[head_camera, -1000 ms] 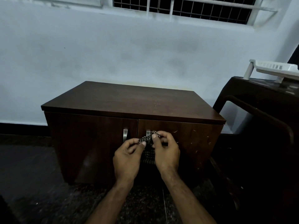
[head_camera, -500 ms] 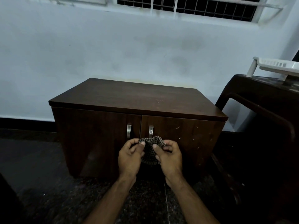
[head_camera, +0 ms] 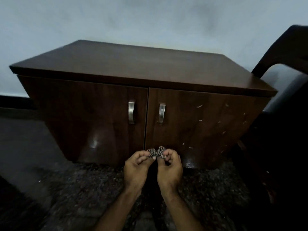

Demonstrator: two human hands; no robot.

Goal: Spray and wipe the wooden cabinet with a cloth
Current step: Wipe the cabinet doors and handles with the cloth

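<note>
The pale wall fills everything toward 12 o'clock, and in front of it stands the wooden cabinet, a low dark-brown box with a flat top and 2 doors. Off at 3 o'clock a dark piece of furniture crowds in, too shadowed to name. The speckled floor spreads from 6 to 9 o'clock. On the right door there are pale flecks and scuffs; on the left door, only a glossy reflection. 2 metal handles, the left handle and the right handle, sit either side of the centre seam.

Smallest of all is the cloth, a checked scrap bunched up at 6 o'clock just in front of the cabinet's lower edge. Whether it touches the wood I cannot tell. The left hand has its fingers curled and pinches one end; the right hand is curled the same way, nipping the other end, knuckles almost together.

As I judge it, the job has barely begun: the cloth seems to be getting gathered or folded, no spray bottle is anywhere in view, and the top and doors show no wet streaks. Spraying and wiping all appear left to do.

No brand, label or writing can be read anywhere.
</note>
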